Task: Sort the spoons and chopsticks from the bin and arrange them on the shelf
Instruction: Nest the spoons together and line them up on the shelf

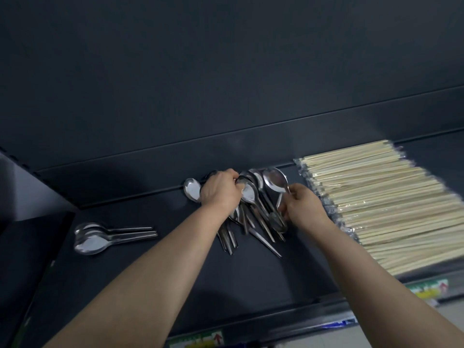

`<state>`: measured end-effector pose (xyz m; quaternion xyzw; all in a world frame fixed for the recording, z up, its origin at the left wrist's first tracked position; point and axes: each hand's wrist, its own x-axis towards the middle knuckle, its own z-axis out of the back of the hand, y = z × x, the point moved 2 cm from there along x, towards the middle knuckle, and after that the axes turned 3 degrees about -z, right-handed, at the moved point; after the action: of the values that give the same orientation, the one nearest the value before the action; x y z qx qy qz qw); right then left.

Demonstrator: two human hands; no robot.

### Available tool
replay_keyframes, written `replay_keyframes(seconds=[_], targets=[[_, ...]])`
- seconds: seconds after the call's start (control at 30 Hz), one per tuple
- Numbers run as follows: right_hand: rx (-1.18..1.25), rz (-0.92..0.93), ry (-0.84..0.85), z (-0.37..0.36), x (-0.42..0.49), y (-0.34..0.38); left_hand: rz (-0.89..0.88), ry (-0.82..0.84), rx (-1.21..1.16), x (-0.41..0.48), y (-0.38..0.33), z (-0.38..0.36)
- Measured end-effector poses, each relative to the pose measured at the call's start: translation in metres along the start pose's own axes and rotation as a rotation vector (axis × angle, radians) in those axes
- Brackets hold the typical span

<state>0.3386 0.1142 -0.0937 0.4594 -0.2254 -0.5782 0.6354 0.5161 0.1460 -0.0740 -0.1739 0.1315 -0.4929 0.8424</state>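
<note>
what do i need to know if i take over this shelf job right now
Left hand grips the top of the spoon pile in the middle of the shelf. Right hand pinches the handle of one spoon at its edge.
Done: wrapped chopsticks lie in rows on the right; a small spoon stack lies neat on the left.
Left: sort the pile and the loose spoon beside it. The bin is not in view.
</note>
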Motion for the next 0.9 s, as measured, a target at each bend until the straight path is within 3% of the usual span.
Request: replay_keyframes(seconds=[0.23,0.4,0.53,0.67,0.77,0.9], targets=[[0.102,-0.035,0.052,0.004,0.001,-0.010,0.059,-0.042,0.019,0.002,-0.002,-0.004],[0.311,-0.095,0.126,-0.005,0.001,0.003,0.077,-0.118,-0.301,-0.007,0.007,0.004],[0.314,-0.067,0.206,-0.015,-0.005,0.019,0.095,-0.179,-0.646,-0.010,0.005,0.009],[0.472,-0.096,0.354,-0.026,-0.017,0.039,0.105,-0.172,-0.765,-0.019,0.000,0.017],[0.414,-0.049,0.399,-0.031,-0.028,0.050,0.110,-0.191,-0.823,-0.031,0.007,0.028],[0.161,0.000,0.491,-0.054,-0.041,0.062,0.079,-0.202,-0.784,-0.046,0.034,0.049]])
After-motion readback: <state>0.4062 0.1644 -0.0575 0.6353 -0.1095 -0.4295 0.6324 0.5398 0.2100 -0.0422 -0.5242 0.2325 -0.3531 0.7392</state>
